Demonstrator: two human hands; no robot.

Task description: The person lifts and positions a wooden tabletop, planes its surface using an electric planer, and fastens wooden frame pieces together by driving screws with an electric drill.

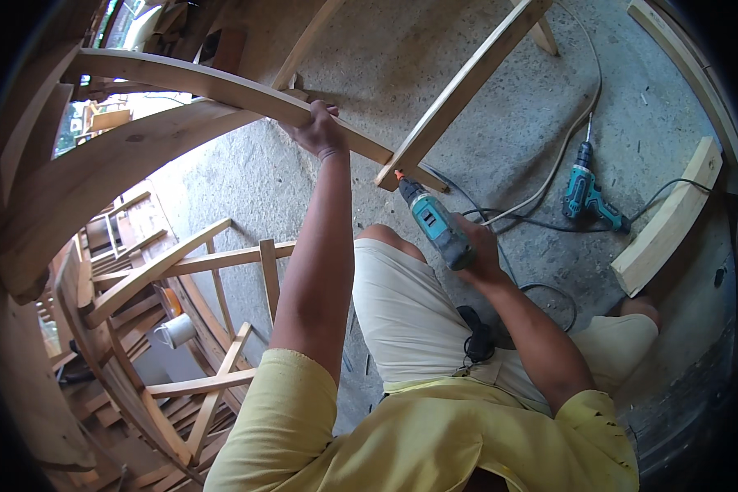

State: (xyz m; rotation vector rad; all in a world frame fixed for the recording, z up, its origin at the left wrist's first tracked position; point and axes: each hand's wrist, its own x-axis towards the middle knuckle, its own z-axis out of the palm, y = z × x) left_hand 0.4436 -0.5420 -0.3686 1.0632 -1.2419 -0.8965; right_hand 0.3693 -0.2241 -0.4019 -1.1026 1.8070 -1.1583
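Note:
My left hand [318, 131] is wrapped around a long wooden rail [213, 84] that runs in from the upper left. The rail's end meets a straight wooden bar [459, 94] at a corner joint in front of me. In my right hand [477, 252] is a teal and black power drill [436, 223], gripped at its rear. Its orange-red tip points at the bar's near end and looks to be at or very close to the wood. Whether it has entered the wood I cannot tell.
A second teal drill [584, 193] with a long bit lies on the concrete floor at the right. Cables [541, 193] loop around it. Beside it rests a thick curved wood block [672, 217]. At left stand a wooden frame [197, 262], a broad curved beam [115, 168] and a white bucket [175, 330].

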